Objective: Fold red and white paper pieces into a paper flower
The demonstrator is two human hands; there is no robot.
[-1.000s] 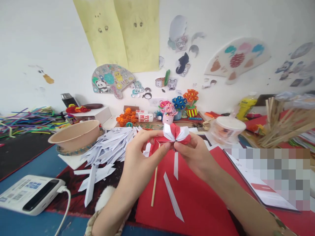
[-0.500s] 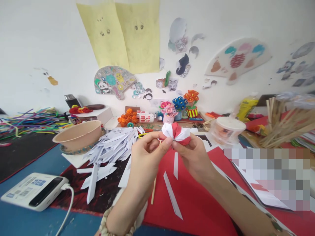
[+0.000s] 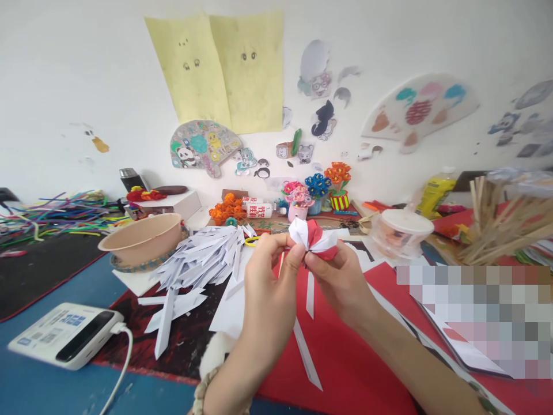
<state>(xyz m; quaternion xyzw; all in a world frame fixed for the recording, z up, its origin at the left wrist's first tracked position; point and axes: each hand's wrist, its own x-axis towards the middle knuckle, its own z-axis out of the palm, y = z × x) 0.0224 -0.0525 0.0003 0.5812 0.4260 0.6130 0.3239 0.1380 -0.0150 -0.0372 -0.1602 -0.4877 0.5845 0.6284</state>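
Between both hands, above the table, is a red and white folded paper flower (image 3: pixel 314 235). My left hand (image 3: pixel 276 268) pinches its left side between thumb and fingers. On its right side, my right hand (image 3: pixel 334 274) grips it the same way, the two thumbs close together at the front. Beneath the hands lies a red paper sheet (image 3: pixel 345 357), with a narrow white paper strip (image 3: pixel 307 357) on it and a second white strip (image 3: pixel 310 297) just under the fingers. A thin wooden stick shows partly behind my left hand.
Left of the hands lies a heap of folded white paper strips (image 3: pixel 203 256), beside a beige bowl (image 3: pixel 142 239). A white device (image 3: pixel 67 334) with a cable is front left. At the back stand small flower pots (image 3: pixel 339 200); a lidded tub (image 3: pixel 401 230) and wooden sticks (image 3: pixel 486 222) are right.
My left hand and wrist have shifted slightly right, and the paper flower sits a little further right and lower in view. Both hands keep hold of it. The whole view has moved slightly.
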